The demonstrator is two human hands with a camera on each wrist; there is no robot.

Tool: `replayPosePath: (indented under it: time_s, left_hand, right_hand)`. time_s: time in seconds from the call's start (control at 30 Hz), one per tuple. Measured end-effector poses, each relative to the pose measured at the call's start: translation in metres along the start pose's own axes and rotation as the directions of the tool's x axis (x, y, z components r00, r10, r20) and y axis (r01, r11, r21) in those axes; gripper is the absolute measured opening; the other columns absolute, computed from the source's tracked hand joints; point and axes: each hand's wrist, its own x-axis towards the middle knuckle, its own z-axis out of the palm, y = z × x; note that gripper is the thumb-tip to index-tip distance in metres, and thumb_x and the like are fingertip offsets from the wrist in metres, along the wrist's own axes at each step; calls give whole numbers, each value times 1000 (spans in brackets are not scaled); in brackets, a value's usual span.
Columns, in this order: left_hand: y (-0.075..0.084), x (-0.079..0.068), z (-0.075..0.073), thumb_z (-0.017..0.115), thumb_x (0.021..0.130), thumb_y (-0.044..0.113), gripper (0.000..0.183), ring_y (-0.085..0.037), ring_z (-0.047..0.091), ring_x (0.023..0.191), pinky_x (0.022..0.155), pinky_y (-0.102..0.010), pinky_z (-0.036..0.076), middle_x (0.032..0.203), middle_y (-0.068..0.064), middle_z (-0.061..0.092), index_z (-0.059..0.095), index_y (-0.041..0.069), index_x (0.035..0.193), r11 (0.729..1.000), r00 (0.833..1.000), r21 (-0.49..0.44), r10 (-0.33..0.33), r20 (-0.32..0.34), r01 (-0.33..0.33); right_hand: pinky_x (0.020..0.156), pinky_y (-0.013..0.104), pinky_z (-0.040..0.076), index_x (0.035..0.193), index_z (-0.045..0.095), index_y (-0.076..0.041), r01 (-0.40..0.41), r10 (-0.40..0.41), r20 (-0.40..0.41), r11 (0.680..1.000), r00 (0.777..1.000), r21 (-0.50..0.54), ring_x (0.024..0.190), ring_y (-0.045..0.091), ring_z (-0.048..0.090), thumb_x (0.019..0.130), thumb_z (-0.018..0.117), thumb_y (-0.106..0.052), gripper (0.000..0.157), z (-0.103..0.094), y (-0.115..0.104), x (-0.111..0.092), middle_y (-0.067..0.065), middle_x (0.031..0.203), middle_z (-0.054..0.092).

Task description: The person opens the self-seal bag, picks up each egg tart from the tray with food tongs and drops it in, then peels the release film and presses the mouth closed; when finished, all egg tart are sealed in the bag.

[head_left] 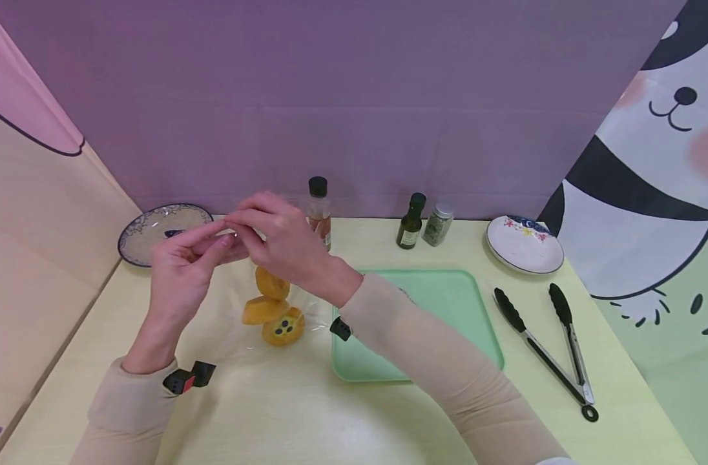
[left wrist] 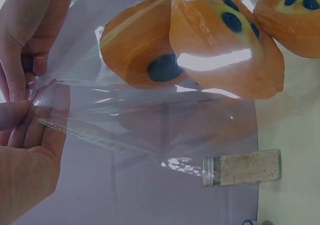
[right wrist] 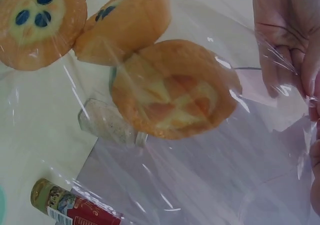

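A clear plastic bag hangs upright, with several round golden tarts inside, some with dark dots on a yellow filling. At its upper edge my left hand pinches the film between thumb and fingers. My right hand pinches the same edge right beside it, fingertips close to the left ones. The left wrist view shows the bag's ridged edge running down from the fingertips. In the right wrist view, one tart has reddish pieces on its filling.
Behind the hands are a patterned plate, a black-capped bottle and a glass jar of pale grains. A green tray lies right of the bag, with a dark bottle, spice jar, small plate and tongs beyond.
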Motion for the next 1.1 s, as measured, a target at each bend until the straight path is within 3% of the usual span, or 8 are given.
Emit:
replayPosePath:
  time_s: [0.17, 0.3, 0.57, 0.7, 0.8, 1.0, 1.1]
  left_hand:
    - [0, 0, 1, 59, 86, -9, 31, -17, 71, 79, 77, -25, 54, 94, -3, 73, 60, -10, 117, 999, 1000, 41, -9, -10, 9]
    - [-1, -1, 4, 60, 85, -9, 31, -15, 71, 80, 77, -24, 54, 96, -2, 73, 61, -8, 117, 997, 999, 79, 21, -24, -20]
    - [-4, -1, 5, 62, 85, -6, 32, -11, 70, 80, 75, -21, 54, 99, 4, 72, 64, -1, 117, 984, 998, 177, 31, -62, -20]
    - [-4, -2, 4, 62, 84, -9, 33, -11, 70, 82, 76, -21, 53, 102, 1, 71, 62, -3, 117, 988, 997, 149, 45, -55, -36]
    - [-5, -2, 3, 61, 84, -10, 34, -11, 70, 83, 76, -21, 53, 103, -1, 71, 61, -6, 117, 993, 997, 110, 51, -51, -45]
    - [-6, -2, 3, 61, 83, -11, 33, -12, 71, 80, 76, -21, 54, 100, -1, 71, 61, -8, 116, 998, 997, 56, 42, -66, -38]
    - [-6, -1, 2, 61, 83, -12, 33, -12, 71, 79, 76, -20, 53, 99, 0, 72, 61, -8, 116, 998, 996, 55, 41, -76, -37]
  right_hand:
    - [82, 5, 42, 92, 74, -7, -28, 28, -44, 1000, 999, 7, 88, 10, 60, 90, 61, -15, 16, 4, -1, -2, 2, 91, 68]
    - [83, 5, 42, 92, 74, -7, -68, 71, -49, 996, 996, 62, 90, 11, 61, 90, 60, -14, 16, 5, -2, -2, 2, 92, 69]
    - [88, 6, 41, 92, 69, -4, -35, 36, -51, 999, 998, 11, 90, 13, 59, 90, 56, -10, 14, 10, -1, 0, 4, 92, 67]
    - [85, 5, 42, 94, 66, -4, -66, 66, -7, 998, 998, 17, 88, 11, 56, 91, 56, -10, 13, 10, -2, 0, 4, 92, 64]
    - [79, 6, 43, 94, 65, -4, -119, 118, 22, 990, 993, 77, 84, 10, 55, 92, 55, -10, 12, 10, -4, 1, 3, 90, 62]
    - [70, 9, 45, 93, 64, -4, -246, 235, 78, 948, 969, 203, 77, 8, 53, 93, 53, -10, 12, 8, -9, 4, 3, 88, 60]
    - [69, 8, 43, 93, 63, -5, -294, 276, 110, 931, 955, 217, 77, 9, 53, 94, 52, -10, 12, 7, -11, 6, 3, 89, 59]
